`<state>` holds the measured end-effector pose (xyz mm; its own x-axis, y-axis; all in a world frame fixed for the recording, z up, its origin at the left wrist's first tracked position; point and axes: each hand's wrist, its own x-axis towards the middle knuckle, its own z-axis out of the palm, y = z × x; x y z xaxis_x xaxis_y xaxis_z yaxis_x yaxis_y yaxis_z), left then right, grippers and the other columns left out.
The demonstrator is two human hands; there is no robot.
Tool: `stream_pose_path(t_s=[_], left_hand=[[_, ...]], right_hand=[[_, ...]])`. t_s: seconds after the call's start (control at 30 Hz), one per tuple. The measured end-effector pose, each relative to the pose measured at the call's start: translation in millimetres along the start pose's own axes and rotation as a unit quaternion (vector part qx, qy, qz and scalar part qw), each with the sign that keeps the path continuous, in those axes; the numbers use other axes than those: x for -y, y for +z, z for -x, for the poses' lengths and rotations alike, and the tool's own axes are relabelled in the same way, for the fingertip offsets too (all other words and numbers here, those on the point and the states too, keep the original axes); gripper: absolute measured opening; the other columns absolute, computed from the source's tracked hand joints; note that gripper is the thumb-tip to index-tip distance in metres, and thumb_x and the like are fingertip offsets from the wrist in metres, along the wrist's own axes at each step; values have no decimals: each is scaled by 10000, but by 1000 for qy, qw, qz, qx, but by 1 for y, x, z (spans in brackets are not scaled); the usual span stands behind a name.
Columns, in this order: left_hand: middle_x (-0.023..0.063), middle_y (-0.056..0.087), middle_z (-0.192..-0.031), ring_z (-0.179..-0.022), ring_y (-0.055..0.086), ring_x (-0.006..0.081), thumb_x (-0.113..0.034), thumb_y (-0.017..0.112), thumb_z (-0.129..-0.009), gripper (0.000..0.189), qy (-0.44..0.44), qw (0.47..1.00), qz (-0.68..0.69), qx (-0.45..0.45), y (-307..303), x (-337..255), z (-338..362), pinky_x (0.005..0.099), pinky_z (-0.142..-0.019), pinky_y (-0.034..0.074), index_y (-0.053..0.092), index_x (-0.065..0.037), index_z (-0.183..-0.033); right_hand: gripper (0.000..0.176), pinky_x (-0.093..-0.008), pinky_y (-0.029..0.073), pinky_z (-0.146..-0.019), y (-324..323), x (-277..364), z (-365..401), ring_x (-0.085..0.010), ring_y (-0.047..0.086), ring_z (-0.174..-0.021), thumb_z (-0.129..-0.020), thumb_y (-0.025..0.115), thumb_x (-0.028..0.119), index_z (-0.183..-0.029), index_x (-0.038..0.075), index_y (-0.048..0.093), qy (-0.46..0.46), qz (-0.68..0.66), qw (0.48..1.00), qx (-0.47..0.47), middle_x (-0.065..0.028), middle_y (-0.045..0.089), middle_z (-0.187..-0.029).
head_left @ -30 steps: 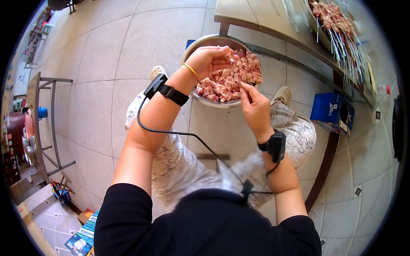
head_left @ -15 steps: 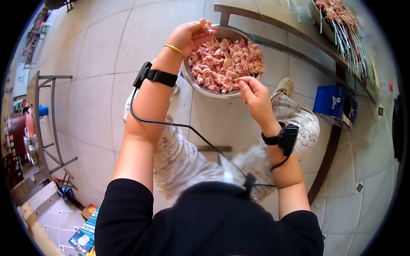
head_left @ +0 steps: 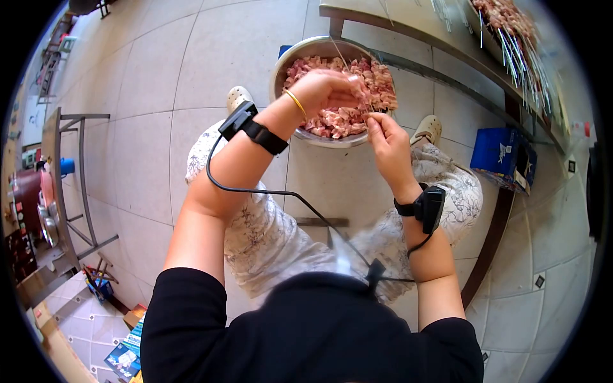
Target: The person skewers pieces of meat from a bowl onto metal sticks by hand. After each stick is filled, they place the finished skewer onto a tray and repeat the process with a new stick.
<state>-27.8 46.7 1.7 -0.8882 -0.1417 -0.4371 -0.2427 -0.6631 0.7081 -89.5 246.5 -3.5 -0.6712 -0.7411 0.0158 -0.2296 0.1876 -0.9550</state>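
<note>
Left hand (head_left: 327, 90) blocking meat (head_left: 340, 122), grip unclear, right hand (head_left: 389, 147) pinching skewer (head_left: 340, 52), table (head_left: 364, 11) beside bowl (head_left: 277, 78)

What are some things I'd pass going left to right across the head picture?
Grey metal frame → cream rubber clog → round silver metal bowl of pink raw meat → second cream rubber clog → blue cardboard box.

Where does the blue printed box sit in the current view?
In the head view, the blue printed box is on the floor at the right, below the metal-edged table and to the right of the person's right shoe.
</note>
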Motion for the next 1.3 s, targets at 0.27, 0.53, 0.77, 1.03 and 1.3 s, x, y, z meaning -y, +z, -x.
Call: stream_pose_path(t_s=[0.27, 0.53, 0.77, 1.03, 1.3], left_hand=[[105, 686, -959, -864, 646, 192, -149, 665, -819, 219, 139, 789, -576, -159, -57, -22, -18, 307, -752, 515, 670, -32, -1004], [137, 675, -927, -976, 604, 307, -114, 655, -717, 135, 147, 613, -765, -131, -82, 13, -32, 381, -866, 478, 713, -99, -839], [154, 653, -884, -855, 616, 315, -128, 630, -783, 117, 128, 697, -695, -122, -75, 2, -26, 378, -785, 494, 687, -83, -876], [50, 656, -990, -881, 615, 114, -232, 551, -942, 284, 69, 992, -78, -69, -51, -24, -10, 234, -796, 505, 622, -5, -1095], [57, 658, -958, -820, 596, 91, -154, 499, -956, 251, 112, 992, 36, -52, -56, -31, -7, 221, -764, 520, 616, 4, -1112]], right_hand=[[173, -358, 470, -618, -7, 2, -4, -351, 617, -704, -906, 559, 152, -972, 3, 618, 21, 72, 997, -26, -212, 614, -775], [162, -224, 347, -515, -4, 9, 3, -51, 399, -579, -949, 550, 142, -969, -9, 605, -32, 89, 995, -21, 20, 471, -635], [141, -368, 467, -607, -8, 20, 2, -354, 608, -687, -900, 565, 138, -963, 24, 618, 3, 86, 996, -9, -201, 613, -757], [141, -366, 472, -625, -7, 18, 1, -357, 614, -711, -894, 571, 122, -967, 12, 619, -12, 100, 995, -17, -205, 621, -787], [130, -349, 470, -621, -4, 18, 4, -330, 616, -686, -891, 575, 95, -965, -4, 616, -21, 75, 997, -18, -200, 616, -771]])
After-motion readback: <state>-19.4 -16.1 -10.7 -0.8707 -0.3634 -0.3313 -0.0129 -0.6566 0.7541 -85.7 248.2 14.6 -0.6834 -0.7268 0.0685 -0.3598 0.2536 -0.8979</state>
